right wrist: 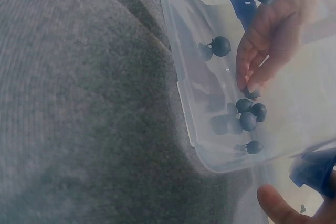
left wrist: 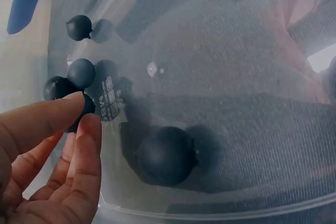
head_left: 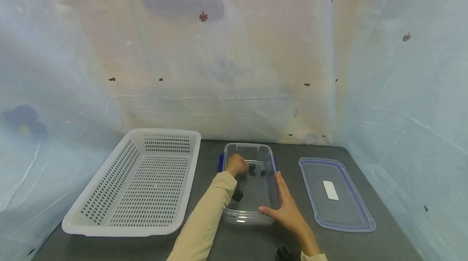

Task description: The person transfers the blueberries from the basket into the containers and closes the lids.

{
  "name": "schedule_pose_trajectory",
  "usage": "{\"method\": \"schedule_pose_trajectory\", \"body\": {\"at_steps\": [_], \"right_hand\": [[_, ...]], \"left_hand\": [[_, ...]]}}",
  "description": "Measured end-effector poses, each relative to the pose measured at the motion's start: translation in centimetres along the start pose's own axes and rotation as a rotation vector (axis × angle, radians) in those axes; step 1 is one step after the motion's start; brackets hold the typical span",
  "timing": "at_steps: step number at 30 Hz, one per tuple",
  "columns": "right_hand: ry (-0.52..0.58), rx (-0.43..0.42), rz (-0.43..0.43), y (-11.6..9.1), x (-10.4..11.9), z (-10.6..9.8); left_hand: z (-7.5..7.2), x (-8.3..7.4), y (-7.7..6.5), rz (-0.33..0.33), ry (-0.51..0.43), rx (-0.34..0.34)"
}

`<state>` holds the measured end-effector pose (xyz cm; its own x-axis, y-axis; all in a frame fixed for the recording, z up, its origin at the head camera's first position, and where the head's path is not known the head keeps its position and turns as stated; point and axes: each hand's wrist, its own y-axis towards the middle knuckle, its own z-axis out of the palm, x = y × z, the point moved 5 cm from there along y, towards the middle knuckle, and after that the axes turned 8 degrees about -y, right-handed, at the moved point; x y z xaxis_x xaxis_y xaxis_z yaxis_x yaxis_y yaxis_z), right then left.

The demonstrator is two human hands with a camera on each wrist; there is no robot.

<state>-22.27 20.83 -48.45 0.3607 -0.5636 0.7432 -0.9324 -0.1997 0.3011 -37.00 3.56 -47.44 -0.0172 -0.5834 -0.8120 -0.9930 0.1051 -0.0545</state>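
A clear plastic box [head_left: 252,208] stands in the middle of the table with several small dark balls [head_left: 263,172] on its floor. My left hand [head_left: 237,165] reaches down inside it. In the left wrist view, thumb and fingers pinch one dark ball [left wrist: 86,109] beside two others [left wrist: 81,73]. A single ball [left wrist: 79,28] lies apart near the box end, and another [left wrist: 167,156] sits nearer the camera. My right hand [head_left: 287,208], thumb spread from straight fingers, rests against the box's right side; its thumb [right wrist: 275,200] shows in the right wrist view.
A white perforated basket [head_left: 146,190] stands to the left. To the right, a clear lid [head_left: 347,208] with a blue seal and a white label lies flat. Blue latches [head_left: 221,162] stick out from the box sides. A patterned plastic curtain [head_left: 226,57] hangs behind the table.
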Motion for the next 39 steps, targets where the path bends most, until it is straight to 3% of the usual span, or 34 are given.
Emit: {"method": "schedule_pose_trajectory", "body": {"at_steps": [7, 16, 26, 29, 34, 39], "right_hand": [[0.002, -0.003, 0.000, -0.1, 0.1, -0.1], [-0.001, -0.012, -0.008, -0.2, 0.2, -0.2], [-0.014, 0.023, -0.009, 0.1, 0.1, -0.3], [-0.006, 0.023, 0.006, 0.1, 0.0, -0.7], [0.021, -0.056, -0.008, -0.2, 0.0, -2.4], [0.144, -0.188, -0.049, -0.3, 0.4, -5.5]], "left_hand": [[0.2, -0.2, -0.2, -0.010, 0.090, 0.017], [0.0, -0.8, -0.6, -0.003, 0.061, 0.036], [-0.9, -1.9, -0.9, -0.023, -0.243, 0.120], [-1.7, -2.8, -1.1, -0.012, -0.286, 0.140], [-2.5, -4.7, -1.7, 0.039, -0.386, 0.164], [-2.7, -7.5, -2.4, 0.135, -0.509, 0.164]]}}
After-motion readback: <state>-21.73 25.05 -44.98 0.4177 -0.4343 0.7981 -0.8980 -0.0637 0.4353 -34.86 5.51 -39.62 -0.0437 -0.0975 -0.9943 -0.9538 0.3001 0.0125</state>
